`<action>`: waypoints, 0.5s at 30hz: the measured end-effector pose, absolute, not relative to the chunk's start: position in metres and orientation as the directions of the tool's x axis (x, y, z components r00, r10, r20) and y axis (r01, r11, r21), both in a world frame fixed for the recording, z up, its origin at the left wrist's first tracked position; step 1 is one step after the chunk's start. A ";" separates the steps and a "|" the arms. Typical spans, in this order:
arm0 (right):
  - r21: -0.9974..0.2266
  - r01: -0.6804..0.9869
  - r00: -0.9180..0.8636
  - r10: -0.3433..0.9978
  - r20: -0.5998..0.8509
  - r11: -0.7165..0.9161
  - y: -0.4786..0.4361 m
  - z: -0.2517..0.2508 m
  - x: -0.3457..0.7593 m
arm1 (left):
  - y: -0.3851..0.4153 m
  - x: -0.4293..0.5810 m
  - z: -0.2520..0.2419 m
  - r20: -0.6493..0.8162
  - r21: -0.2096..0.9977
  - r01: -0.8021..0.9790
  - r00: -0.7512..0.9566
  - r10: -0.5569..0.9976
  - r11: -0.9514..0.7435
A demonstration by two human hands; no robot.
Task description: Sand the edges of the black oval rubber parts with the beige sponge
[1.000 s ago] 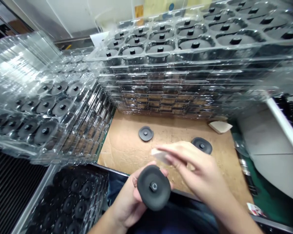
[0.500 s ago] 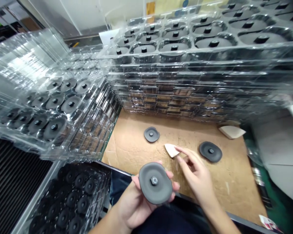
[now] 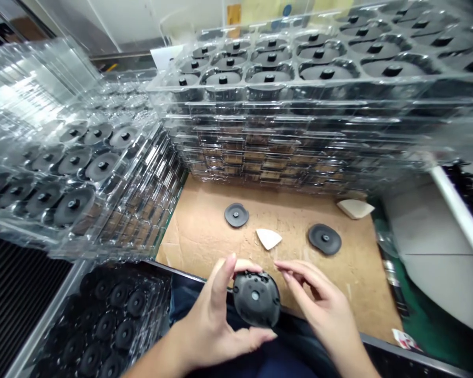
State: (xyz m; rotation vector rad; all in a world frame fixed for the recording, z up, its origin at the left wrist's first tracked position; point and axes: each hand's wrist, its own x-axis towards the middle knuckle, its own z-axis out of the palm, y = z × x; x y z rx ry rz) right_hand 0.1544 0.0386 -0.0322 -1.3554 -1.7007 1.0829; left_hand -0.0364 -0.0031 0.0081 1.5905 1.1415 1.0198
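My left hand [image 3: 216,310] grips a dark rounded plastic disc [image 3: 256,302] by its edge, the side with small holes and a pale centre facing me. To its right, my right hand [image 3: 319,299] has thumb and forefinger pinched together close to the disc; whether anything small is between them I cannot make out. Just beyond the fingertips a white, pointed triangular pad [image 3: 268,239] lies on the cardboard. Two more dark discs rest there with their centre studs up, a smaller disc [image 3: 236,215] at left and a larger disc [image 3: 325,239] at right.
Tall stacks of clear trays stand behind [image 3: 268,131] and at left [image 3: 114,184], their top pockets holding dark discs. A cardboard sheet [image 3: 205,236] covers the work surface. Another pale pad [image 3: 355,208] lies at its right rear. A lower tray of discs [image 3: 150,283] sits at bottom left.
My left hand has flipped the disc, so its holed side now shows instead of the studded side. My right hand has left the white pad and come down nearer the disc.
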 end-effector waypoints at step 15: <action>-0.882 -0.015 -0.688 0.645 -0.332 -0.470 0.040 0.029 0.138 | -0.013 -0.039 0.011 -0.166 0.976 -0.092 0.258 0.952 0.195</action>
